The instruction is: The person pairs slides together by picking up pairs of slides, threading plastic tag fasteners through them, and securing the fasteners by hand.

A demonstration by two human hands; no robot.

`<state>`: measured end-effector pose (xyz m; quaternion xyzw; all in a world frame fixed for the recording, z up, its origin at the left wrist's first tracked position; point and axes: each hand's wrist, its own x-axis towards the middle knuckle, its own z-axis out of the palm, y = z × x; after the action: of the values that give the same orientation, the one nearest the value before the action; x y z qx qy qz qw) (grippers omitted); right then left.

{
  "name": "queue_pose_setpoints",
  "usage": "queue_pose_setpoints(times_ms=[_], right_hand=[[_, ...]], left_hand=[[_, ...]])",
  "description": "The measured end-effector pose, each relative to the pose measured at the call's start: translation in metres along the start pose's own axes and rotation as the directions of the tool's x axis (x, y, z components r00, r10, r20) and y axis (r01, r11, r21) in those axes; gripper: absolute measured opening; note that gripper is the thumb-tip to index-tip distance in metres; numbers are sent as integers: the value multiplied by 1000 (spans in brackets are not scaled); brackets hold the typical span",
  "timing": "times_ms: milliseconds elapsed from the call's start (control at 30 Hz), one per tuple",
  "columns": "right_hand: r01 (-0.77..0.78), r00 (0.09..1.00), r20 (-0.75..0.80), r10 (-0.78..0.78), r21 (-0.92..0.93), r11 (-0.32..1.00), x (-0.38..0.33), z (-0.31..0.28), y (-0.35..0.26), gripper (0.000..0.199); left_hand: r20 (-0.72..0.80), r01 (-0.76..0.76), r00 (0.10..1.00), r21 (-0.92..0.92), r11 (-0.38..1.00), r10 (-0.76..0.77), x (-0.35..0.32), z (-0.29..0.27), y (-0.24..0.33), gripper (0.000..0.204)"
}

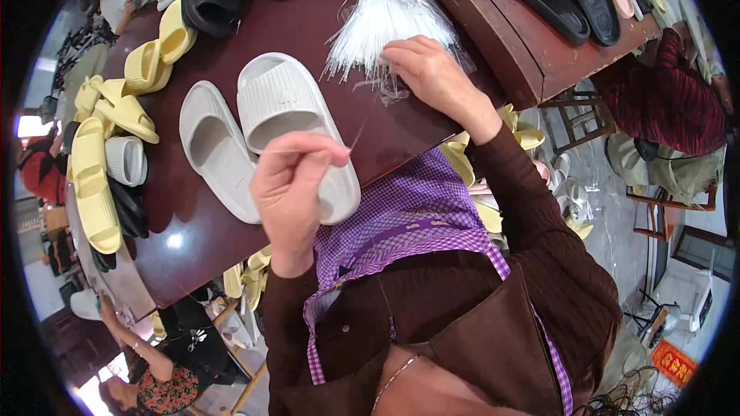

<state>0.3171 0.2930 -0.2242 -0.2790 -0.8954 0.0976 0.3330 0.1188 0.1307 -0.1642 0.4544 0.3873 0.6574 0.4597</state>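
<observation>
One plastic strand (359,134) is pinched in left hand (289,192); half-curled right hand (438,81), grip unclear, seemingly picks bundled white strands (389,19), next requiring separation.

Person's left hand (289,192) pinching a thin strand (360,131) over light grey slippers (281,100), right hand (433,77) at white strand bundle (378,27), dark red table (204,250)

The near pair of slippers (281,98) is pale grey, the far strands (385,27) white. The table (393,135) is maroon, the apron (408,208) purple-and-white checked.

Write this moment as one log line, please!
left hand: pinching thin strand | right hand: at white strand bundle | grey slipper pair: on table
</observation>
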Motion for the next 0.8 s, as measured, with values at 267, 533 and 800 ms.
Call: queue_pose_setpoints(times_ms=[267,533,800], right_hand=[[-97,991,-89,100,35,995,6,9,16,24],[-19,983,-184,15,-20,1000,12,2,10,23],[-341,936,318,148,730,592,30,-30,-134,22]], left_hand=[[-137,-131,985,-202,970,104,-20,-39,31,10],[-374,-217,906,-8,976,198,-32,-73,54,14],[-305,-110,946,14,994,109,-9,-24,44,13]])
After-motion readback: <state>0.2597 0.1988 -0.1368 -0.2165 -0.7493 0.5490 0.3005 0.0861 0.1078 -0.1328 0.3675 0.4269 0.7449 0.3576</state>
